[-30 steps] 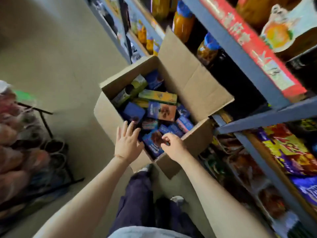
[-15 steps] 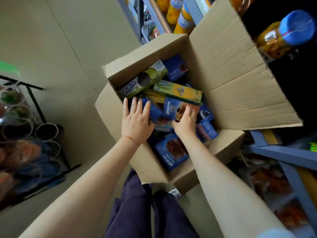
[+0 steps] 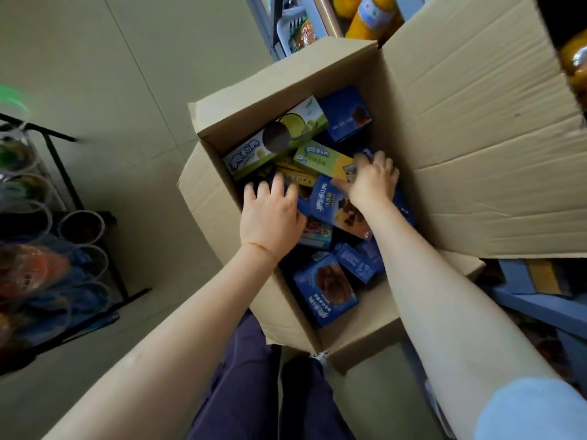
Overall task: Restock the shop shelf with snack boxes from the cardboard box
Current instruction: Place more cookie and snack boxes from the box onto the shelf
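Both hands down in the cardboard box: right hand curled round the end of the yellow-green snack box, grip looks closed on it; left hand spread wide, flat on the blue snack boxes just beside. Still the picking step, probably. Next up: lift clear, swing over to the shop shelf past the right flap.

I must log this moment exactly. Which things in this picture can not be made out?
- Head view: boxes under the left hand and right hand are covered.
- Bottom of the cardboard box: hidden by snack boxes.
- Right hand's fingers on the green-yellow box: grip unclear.
- Rack at left: blurred.
- Orange bottles: cut by top edge.
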